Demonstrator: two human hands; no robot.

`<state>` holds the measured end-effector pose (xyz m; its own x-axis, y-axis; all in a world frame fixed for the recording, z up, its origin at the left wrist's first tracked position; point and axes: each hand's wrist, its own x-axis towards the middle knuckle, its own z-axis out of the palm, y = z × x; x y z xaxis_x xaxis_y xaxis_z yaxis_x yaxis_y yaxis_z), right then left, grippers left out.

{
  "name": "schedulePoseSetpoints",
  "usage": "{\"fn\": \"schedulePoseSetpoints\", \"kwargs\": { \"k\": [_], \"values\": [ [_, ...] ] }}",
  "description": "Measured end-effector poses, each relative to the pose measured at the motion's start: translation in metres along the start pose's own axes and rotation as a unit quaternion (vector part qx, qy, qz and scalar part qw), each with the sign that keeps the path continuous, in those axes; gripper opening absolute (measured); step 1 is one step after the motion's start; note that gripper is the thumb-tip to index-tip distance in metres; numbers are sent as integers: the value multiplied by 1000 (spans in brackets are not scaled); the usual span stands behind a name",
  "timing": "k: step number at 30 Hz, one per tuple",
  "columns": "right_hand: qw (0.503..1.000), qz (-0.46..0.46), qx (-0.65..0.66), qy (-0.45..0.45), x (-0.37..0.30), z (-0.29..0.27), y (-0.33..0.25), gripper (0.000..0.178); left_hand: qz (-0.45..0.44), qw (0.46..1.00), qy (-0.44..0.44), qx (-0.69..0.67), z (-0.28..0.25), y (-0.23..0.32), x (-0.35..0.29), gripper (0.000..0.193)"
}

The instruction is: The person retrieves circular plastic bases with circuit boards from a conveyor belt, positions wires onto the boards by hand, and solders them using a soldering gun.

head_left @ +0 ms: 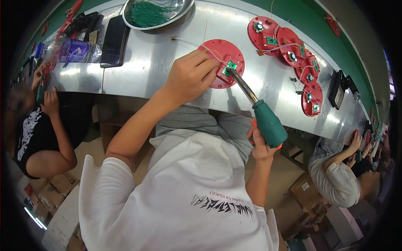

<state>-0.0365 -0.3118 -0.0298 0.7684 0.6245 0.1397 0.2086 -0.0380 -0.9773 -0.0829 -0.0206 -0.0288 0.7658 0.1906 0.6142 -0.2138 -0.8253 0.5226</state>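
Observation:
My right hand (262, 146) is wrapped round the green handle of a soldering iron (271, 125). The iron's metal tip meets the small green circuit board (229, 68) on a round red disc (226, 49). My left hand (189, 77) is closed in a pinch over the disc's left side, fingertips close to the board. Whatever lies between those fingertips is too small to make out. Thin white and orange wires (212, 52) run from the board past my left fingers, one ending in a small connector (173, 38) on the metal table.
Several red discs (293, 47) with boards and wires overlap at the right. A metal bowl (144, 27) of green wires, a black phone (114, 42) and a plastic bottle (74, 51) lie at the left. Black cases (336, 90) stand far right. Other people work on both sides.

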Motion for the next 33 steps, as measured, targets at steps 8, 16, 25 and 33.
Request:
{"fn": "schedulePoseSetpoints", "kwargs": {
  "k": [8,16,25,33],
  "values": [
    [998,2,70,4,5,6,-6,31,15,999,-19,23,2,-2,-2,12],
    [989,34,129,57,5,8,-11,34,13,999,-23,37,0,-1,-2,13],
    [990,13,132,50,2,-1,-5,41,20,999,-20,36,2,-2,-3,12],
    [983,-24,146,112,0,-2,2,38,-95,989,13,114,23,25,-4,9]
  ]
}}
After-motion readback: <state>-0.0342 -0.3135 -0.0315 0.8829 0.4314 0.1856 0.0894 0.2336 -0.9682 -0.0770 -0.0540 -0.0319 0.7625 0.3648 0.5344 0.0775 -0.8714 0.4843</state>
